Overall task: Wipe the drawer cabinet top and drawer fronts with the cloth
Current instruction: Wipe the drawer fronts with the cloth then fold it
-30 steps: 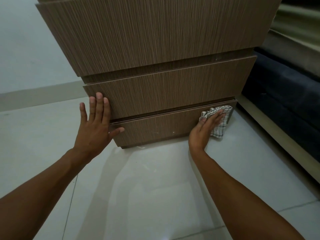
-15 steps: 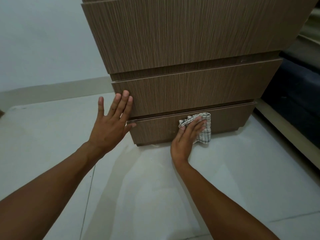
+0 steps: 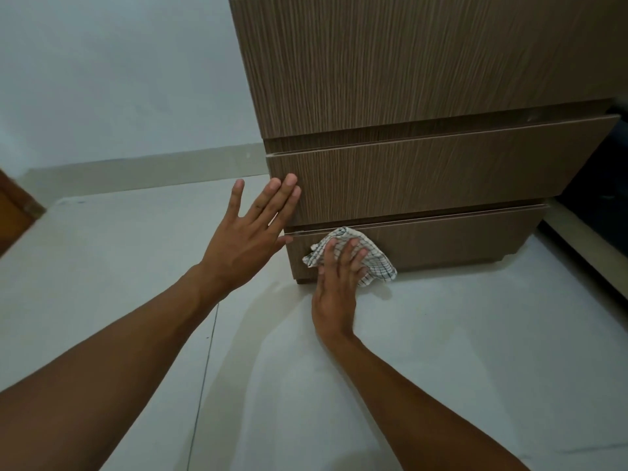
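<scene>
checked cloth (image 3: 373,263) flat under right hand (image 3: 336,290), woodgrain drawer front (image 3: 458,239).

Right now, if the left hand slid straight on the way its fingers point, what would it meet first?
The left hand points up-right; its fingertips already seem to touch the middle drawer front, so it would run along that, though contact is uncertain.

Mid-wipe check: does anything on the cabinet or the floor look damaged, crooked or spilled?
Nothing stands out. The wood-grain drawer cabinet has even gaps between its drawer fronts, and the pale tiled floor looks dry. The right hand presses the checked cloth on the bottom drawer front; the left hand braces the corner.
</scene>
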